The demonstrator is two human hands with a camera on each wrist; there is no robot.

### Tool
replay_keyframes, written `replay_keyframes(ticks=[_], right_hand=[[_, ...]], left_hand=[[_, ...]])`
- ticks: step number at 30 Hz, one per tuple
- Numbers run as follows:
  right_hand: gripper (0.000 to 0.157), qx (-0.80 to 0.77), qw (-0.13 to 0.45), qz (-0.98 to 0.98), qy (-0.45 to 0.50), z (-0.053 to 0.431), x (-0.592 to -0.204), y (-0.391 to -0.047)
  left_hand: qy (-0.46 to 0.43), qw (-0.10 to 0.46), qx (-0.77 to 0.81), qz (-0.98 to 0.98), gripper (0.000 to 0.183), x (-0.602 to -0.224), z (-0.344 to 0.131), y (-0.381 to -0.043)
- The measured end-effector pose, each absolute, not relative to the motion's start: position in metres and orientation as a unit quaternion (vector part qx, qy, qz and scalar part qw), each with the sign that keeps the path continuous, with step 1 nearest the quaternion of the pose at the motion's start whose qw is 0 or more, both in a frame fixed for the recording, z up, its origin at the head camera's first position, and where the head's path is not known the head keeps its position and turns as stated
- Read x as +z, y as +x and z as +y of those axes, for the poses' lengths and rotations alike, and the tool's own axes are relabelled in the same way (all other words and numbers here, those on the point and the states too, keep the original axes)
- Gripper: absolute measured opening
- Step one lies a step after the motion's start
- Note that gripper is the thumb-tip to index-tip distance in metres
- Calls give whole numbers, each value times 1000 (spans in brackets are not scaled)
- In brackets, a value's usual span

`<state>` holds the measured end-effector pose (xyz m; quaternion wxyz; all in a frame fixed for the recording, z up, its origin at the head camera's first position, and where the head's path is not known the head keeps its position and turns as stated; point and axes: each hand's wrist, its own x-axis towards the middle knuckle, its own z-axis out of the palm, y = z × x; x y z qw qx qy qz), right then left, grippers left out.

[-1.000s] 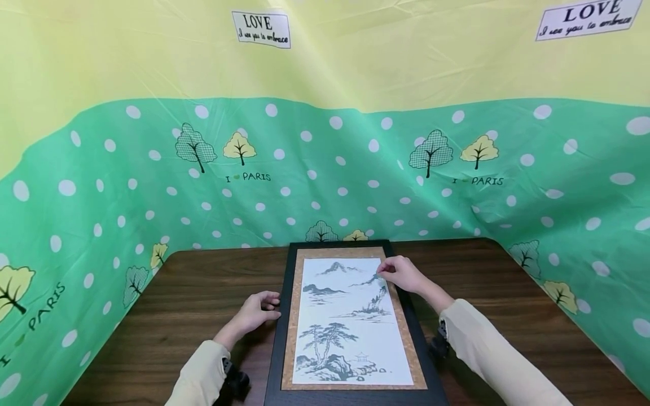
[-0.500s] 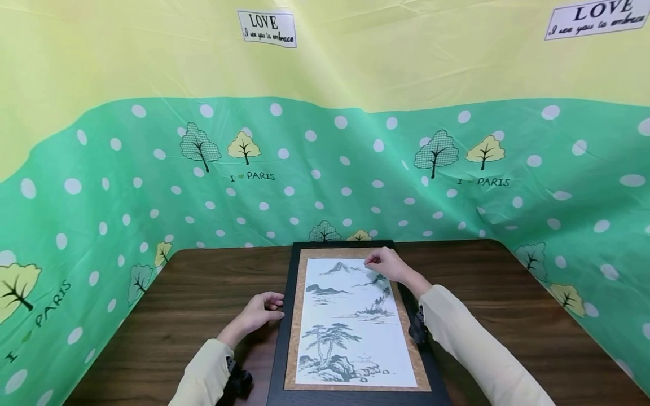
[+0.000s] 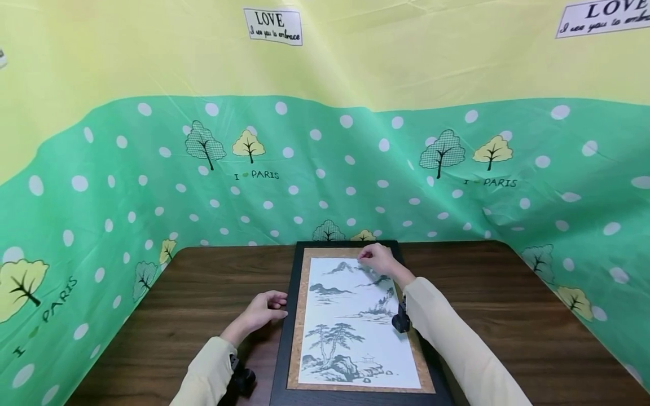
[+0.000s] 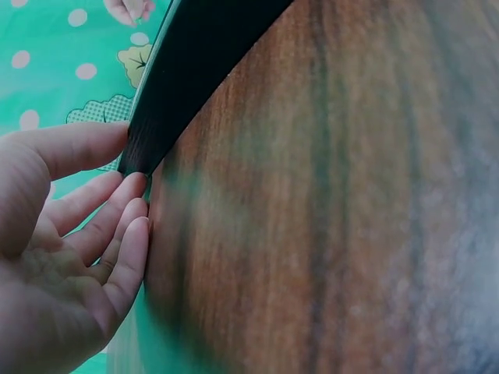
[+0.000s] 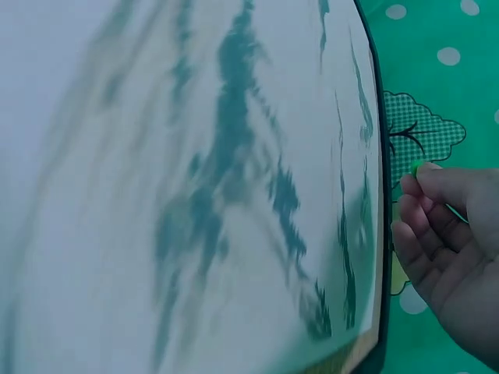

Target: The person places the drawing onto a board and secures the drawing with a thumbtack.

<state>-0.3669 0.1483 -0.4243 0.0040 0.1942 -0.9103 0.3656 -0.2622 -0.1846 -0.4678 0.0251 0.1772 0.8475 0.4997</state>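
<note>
A sheet of paper (image 3: 330, 307) printed with an ink landscape lies on a cork board (image 3: 301, 307) with a black frame (image 3: 286, 338). Over the upper right of the paper, near its top edge, is my right hand (image 3: 380, 259). Between its thumb and index finger it pinches a small green pushpin (image 5: 417, 166), of which only a bit of the head shows; its other fingers curl loosely. My left hand (image 3: 261, 310) is beside the board, with relaxed fingers and its fingertips (image 4: 134, 185) against the frame's left edge.
The board lies on a dark wooden table (image 3: 223, 282), its far end close to the green and yellow printed cloth (image 3: 330, 158) that hangs behind. A camera (image 3: 245, 382) is strapped to the left wrist, another (image 3: 401, 321) to the right.
My right hand has moved left and up, from the paper's upper right edge to near its top edge. The left hand stays at the frame's left side. The head view has shifted slightly.
</note>
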Motion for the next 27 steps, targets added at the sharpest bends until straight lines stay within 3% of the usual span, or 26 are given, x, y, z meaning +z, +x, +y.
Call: replay_keyframes(ticks=[8, 27], right_hand=[[15, 441, -33, -888, 126, 139, -439, -377], [13, 466, -50, -882, 54, 132, -441, -387]], left_hand=[[115, 42, 497, 859, 38, -467, -179, -264], [117, 44, 516, 848, 38, -468, -180, -265]])
